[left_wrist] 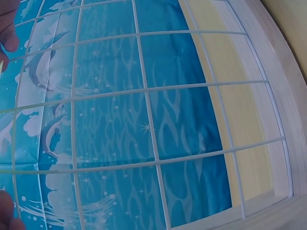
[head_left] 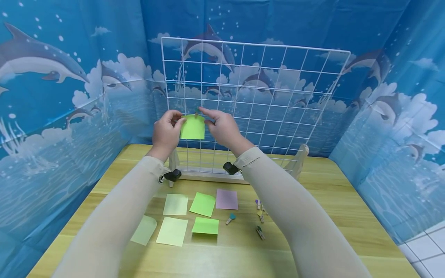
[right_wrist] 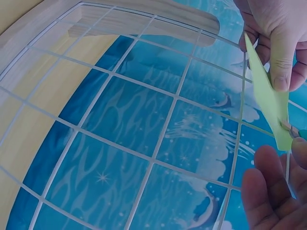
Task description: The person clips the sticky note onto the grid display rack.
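Note:
In the head view a bright green sticky note (head_left: 192, 128) stands upright against the left part of a white wire grid (head_left: 255, 44). My left hand (head_left: 166, 129) pinches the note's upper left corner between thumb and fingers. At the top edge of the note, a small wooden clothespin (head_left: 196, 112) with a teal top is pinched by my right hand (head_left: 224, 129). The right wrist view shows the note (right_wrist: 271, 103) nearly edge-on, the clothespin (right_wrist: 289, 128) biting its edge beside the wires. Only fingertips (left_wrist: 6, 211) show in the left wrist view.
The grid stands on a wooden base (head_left: 208, 176). On the table in front lie a purple note (head_left: 227, 199), green notes (head_left: 202, 204) and pale yellow notes (head_left: 172, 231). A teal clothespin (head_left: 230, 219) and several others (head_left: 260, 233) lie to the right. Dolphin curtains surround the table.

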The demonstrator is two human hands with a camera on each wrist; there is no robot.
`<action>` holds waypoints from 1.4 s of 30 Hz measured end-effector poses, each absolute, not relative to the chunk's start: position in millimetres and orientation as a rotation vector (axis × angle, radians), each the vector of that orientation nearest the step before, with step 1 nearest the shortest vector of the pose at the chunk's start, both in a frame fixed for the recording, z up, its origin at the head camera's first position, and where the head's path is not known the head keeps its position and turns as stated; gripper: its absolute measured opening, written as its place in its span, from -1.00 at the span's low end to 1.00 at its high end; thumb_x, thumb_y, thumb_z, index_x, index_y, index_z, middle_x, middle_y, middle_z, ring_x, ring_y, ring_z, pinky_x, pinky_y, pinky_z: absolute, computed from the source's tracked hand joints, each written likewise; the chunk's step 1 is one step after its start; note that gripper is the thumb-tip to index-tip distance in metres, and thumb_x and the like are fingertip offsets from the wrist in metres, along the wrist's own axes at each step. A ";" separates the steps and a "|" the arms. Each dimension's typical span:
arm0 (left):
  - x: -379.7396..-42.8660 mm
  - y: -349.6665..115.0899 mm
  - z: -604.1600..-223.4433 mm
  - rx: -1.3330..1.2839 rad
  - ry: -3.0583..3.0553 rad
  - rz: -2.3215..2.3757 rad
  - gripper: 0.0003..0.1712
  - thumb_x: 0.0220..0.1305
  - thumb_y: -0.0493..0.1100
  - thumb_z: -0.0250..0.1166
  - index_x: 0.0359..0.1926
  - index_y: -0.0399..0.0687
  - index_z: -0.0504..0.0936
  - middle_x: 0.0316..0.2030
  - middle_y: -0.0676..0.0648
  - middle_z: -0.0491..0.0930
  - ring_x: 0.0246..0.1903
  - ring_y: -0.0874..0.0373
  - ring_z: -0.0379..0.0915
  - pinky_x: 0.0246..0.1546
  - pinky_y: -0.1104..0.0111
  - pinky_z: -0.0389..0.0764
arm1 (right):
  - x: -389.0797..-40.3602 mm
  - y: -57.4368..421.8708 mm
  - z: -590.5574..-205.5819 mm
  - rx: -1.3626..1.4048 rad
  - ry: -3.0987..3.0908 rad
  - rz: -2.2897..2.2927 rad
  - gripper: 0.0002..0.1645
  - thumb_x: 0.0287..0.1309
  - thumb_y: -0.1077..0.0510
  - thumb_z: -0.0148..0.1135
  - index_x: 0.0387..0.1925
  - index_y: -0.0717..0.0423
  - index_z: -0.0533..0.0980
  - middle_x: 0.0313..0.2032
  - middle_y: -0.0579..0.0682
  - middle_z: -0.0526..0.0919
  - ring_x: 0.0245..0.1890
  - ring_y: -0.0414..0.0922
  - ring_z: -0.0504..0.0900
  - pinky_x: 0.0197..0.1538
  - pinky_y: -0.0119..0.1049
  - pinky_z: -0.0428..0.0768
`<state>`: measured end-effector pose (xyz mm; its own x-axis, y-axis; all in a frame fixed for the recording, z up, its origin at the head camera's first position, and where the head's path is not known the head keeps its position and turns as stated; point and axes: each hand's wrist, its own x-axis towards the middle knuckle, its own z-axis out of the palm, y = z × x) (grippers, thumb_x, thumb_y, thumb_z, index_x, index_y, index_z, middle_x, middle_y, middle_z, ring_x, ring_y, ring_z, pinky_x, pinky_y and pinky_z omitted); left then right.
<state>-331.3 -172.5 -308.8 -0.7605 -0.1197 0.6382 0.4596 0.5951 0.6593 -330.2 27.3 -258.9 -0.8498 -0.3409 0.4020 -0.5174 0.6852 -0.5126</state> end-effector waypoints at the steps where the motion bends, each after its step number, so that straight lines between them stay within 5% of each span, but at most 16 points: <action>1: -331.2 -173.0 -309.2 -0.266 -2.172 -1.148 -0.72 0.58 -0.02 0.25 0.10 -0.10 0.65 -0.06 -0.12 0.76 -0.15 0.02 0.70 -0.18 0.15 0.69 | -330.4 27.3 -259.0 0.690 -2.634 0.903 -0.41 0.62 0.11 0.08 0.54 -0.36 0.36 0.47 -0.07 0.51 -0.74 -0.11 0.29 -0.57 -0.33 0.34; 18: -325.4 -183.9 -309.2 -0.265 -2.208 -1.160 -0.69 0.60 -0.03 0.22 0.17 -0.09 0.63 0.06 -0.12 0.73 -0.10 -0.03 0.69 -0.06 0.09 0.69 | -319.3 46.7 -260.3 0.789 -2.621 0.934 -0.35 0.59 0.08 0.13 0.58 -0.35 0.30 0.53 -0.18 0.42 -0.72 -0.05 0.35 -0.58 -0.29 0.36; 26: -315.4 -194.4 -309.7 -0.322 -2.236 -1.126 -0.62 0.61 0.05 0.18 0.21 -0.08 0.63 0.08 -0.13 0.69 -0.06 -0.04 0.63 -0.03 0.07 0.67 | -306.4 77.2 -266.9 0.825 -2.619 0.887 -0.29 0.53 0.02 0.23 0.59 -0.30 0.29 0.46 -0.09 0.52 -0.41 -0.21 0.67 -0.57 -0.27 0.35; 34: -300.7 -206.7 -310.5 -0.413 -2.341 -0.972 -0.59 0.61 0.07 0.17 0.23 -0.08 0.64 0.18 -0.13 0.66 0.14 -0.06 0.59 0.15 -0.01 0.63 | -294.0 111.1 -276.8 0.810 -2.655 0.789 -0.27 0.52 -0.05 0.25 0.60 -0.24 0.28 0.43 0.01 0.55 -0.59 -0.12 0.60 -0.57 -0.24 0.36; 38: -294.5 -212.5 -309.5 -0.458 -2.380 -0.864 -0.57 0.61 0.06 0.17 0.28 -0.06 0.63 0.24 -0.15 0.64 0.28 -0.12 0.52 0.29 -0.09 0.53 | -287.2 125.8 -279.4 0.810 -2.669 0.729 -0.26 0.51 -0.06 0.26 0.61 -0.17 0.28 0.48 0.03 0.49 -0.14 0.00 0.78 -0.46 -0.13 0.52; 40: -290.9 -214.2 -308.6 -0.487 -2.392 -0.815 -0.55 0.61 0.07 0.17 0.30 -0.06 0.62 0.27 -0.16 0.63 0.34 -0.16 0.48 0.36 -0.12 0.47 | -284.2 132.5 -280.8 0.823 -2.673 0.679 -0.25 0.52 -0.07 0.25 0.61 -0.12 0.27 0.52 0.03 0.43 0.20 0.06 0.70 -0.17 -0.01 0.70; 42: -287.6 -215.5 -308.0 -0.513 -2.402 -0.774 -0.54 0.61 0.07 0.16 0.32 -0.07 0.61 0.30 -0.17 0.62 0.38 -0.18 0.45 0.41 -0.14 0.42 | -281.0 139.4 -283.2 0.833 -2.671 0.624 -0.26 0.53 -0.07 0.23 0.61 -0.07 0.27 0.53 0.05 0.42 0.41 0.10 0.54 0.21 0.10 0.65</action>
<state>-287.6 -215.5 -308.0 -0.7707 0.1814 0.6108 0.5038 0.7604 0.4098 -281.0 139.4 -283.2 -0.7969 -0.4721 0.3769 -0.5902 0.7414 -0.3193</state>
